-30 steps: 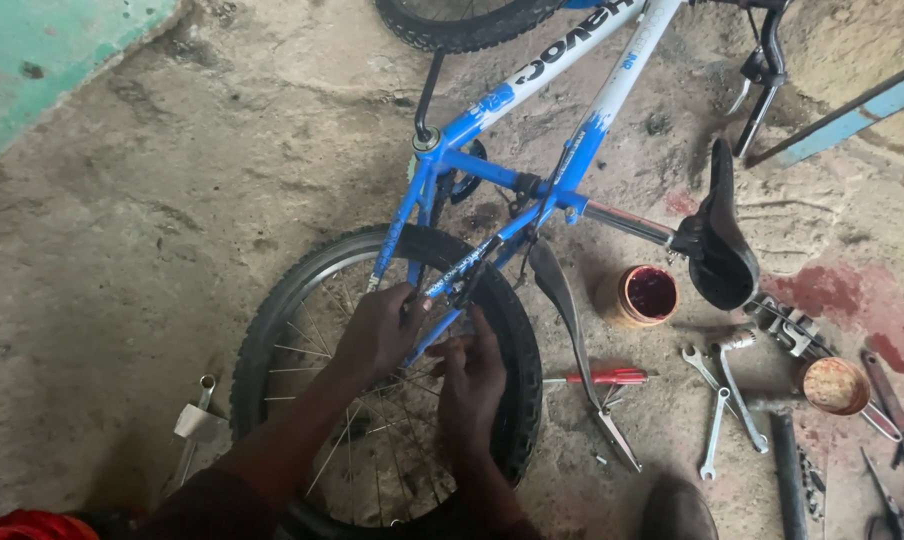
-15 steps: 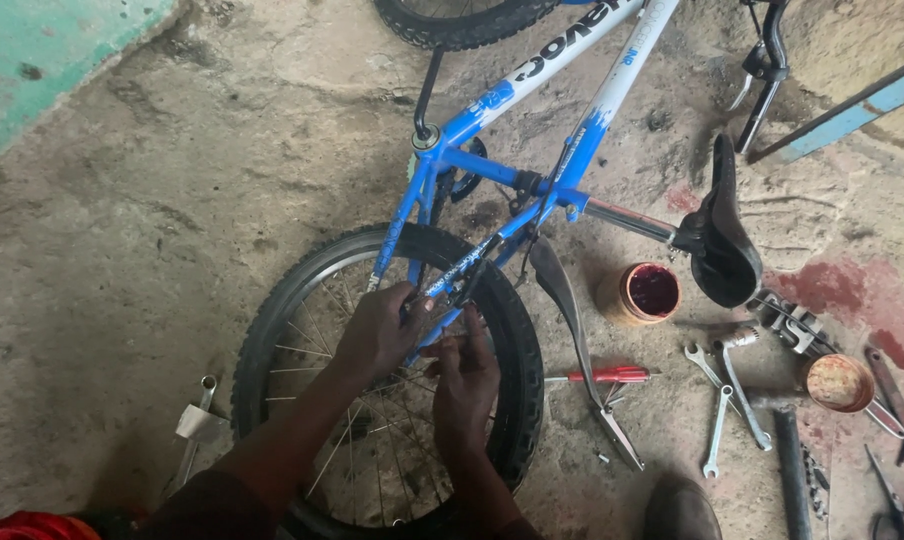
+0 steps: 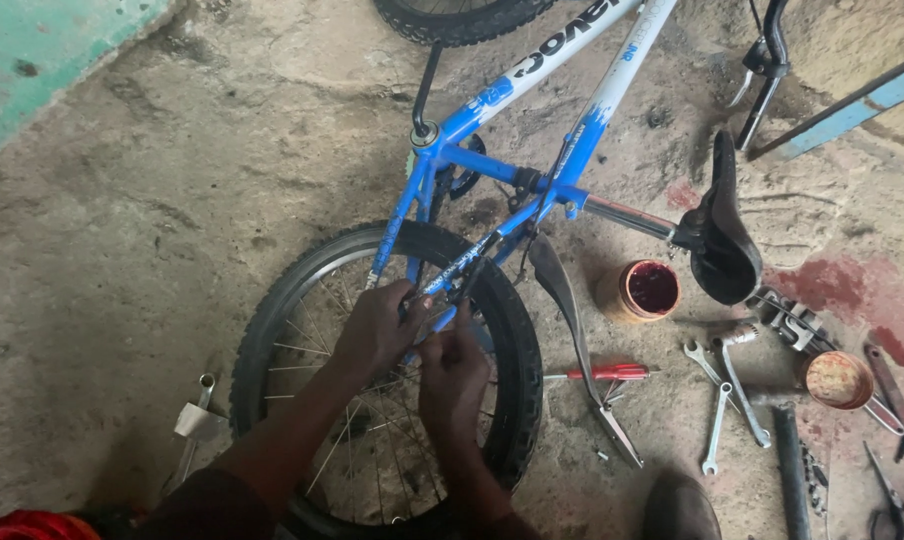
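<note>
A blue and white bicycle [image 3: 572, 95] lies upside down on a concrete floor, its black saddle [image 3: 722, 235] resting on the ground. Its rear wheel [image 3: 507, 330] with a black knobby tyre is in front of me. My left hand [image 3: 377, 325] grips the blue frame stay near the wheel's hub. My right hand [image 3: 452, 375] is closed just below it at the hub, fingers curled around something small that I cannot make out. Both forearms reach over the spokes.
Right of the wheel lie a grey mudguard [image 3: 572, 340], a red-handled screwdriver [image 3: 607, 372], two spanners [image 3: 722, 395], a tin of red grease [image 3: 642, 290], a rusty round tin [image 3: 837, 378] and pliers [image 3: 897, 395]. A metal tool [image 3: 194, 415] lies left. A shoe [image 3: 680, 505] shows at the bottom.
Both hands stay at the hub; my right hand has shifted slightly upward toward the left. The view has drifted a little.
</note>
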